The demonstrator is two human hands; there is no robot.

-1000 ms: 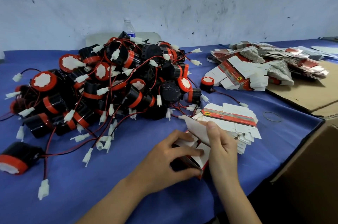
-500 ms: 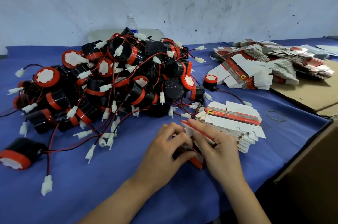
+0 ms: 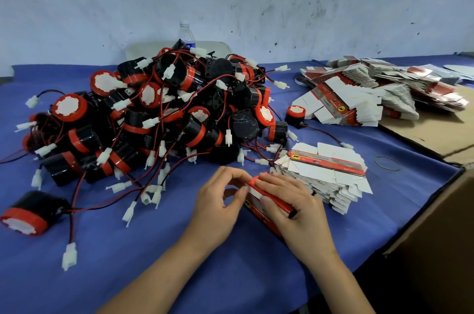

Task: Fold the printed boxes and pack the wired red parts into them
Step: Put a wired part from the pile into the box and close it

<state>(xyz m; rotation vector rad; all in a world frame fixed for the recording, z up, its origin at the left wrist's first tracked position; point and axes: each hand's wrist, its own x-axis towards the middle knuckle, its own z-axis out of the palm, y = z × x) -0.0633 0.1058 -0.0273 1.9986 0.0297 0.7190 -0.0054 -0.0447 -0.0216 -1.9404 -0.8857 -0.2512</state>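
Item: printed box (image 3: 257, 211), front of worktop (image 3: 154, 262), beside flat-box stack (image 3: 325, 175). Your right hand (image 3: 295, 211) grips it; left hand (image 3: 218, 208) pinches its end. Change: white flap, upright a second ago, now folded down; closure likely near.

A red printed box (image 3: 257, 212) was pinched between the left hand (image 3: 218, 202) and right hand (image 3: 297, 208), tilted, one red corner raised. Just right of it sat a fanned stack of flat boxes (image 3: 325, 172), white sides up. A bigger heap of flat boxes (image 3: 359, 94) sprawled far right. The wired red parts (image 3: 159, 113), black drums with red caps and white plugs, lay tangled in a mound at centre-left. One stray part (image 3: 25, 213) lay at the front left.
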